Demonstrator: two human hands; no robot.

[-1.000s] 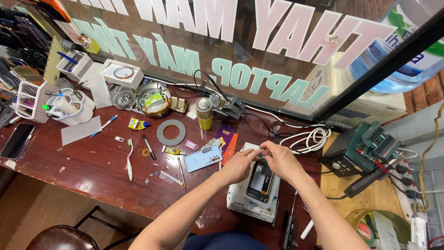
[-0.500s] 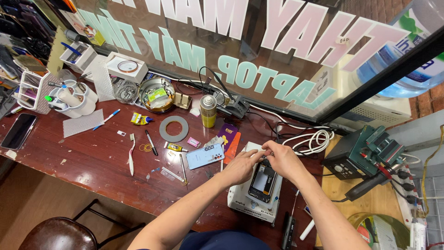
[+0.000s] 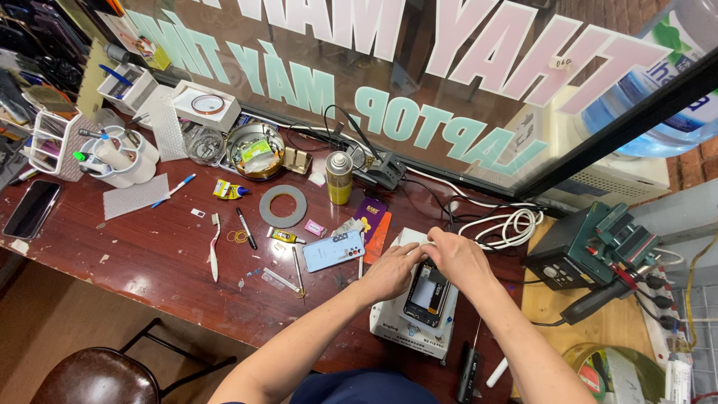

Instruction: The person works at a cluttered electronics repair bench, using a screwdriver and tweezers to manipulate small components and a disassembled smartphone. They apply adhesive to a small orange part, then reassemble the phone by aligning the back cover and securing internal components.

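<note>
Far left of the opened phone [image 3: 428,293], at the edge of the dark red surface [image 3: 149,254]: a black phone [image 3: 31,209] lying flat, screen up. Nearer, toward the glass: a white holder [image 3: 120,161] full of pens and tools, with a white mesh sheet [image 3: 136,196] below it. Further toward the opened phone: a white toothbrush [image 3: 215,251], a black pen [image 3: 246,227], a grey tape ring [image 3: 283,206] lying flat, and a yellow spray can [image 3: 339,178] standing upright behind it. Just left of the opened phone: a pale blue phone [image 3: 333,251], back up, beside an orange-and-purple card [image 3: 373,223].

Left hand [image 3: 390,272] bent over the opened phone's upper left corner, fingertips pressed on its top edge; grip narrow, pinched against the phone's frame. Opened phone itself lying back-open on a white heating pad [image 3: 407,329], tilted slightly, dark inside with a pale panel showing. Right hand [image 3: 458,259] laid over the phone's upper right, fingers curled onto the same top edge, touching the left fingertips; grip likewise narrow, closed on the frame.

Below the opened phone: a black tool [image 3: 468,372] near the surface's front edge. Right of it: coiled white cable [image 3: 502,227], then a green soldering station [image 3: 594,247] on a wooden board [image 3: 606,329].
</note>
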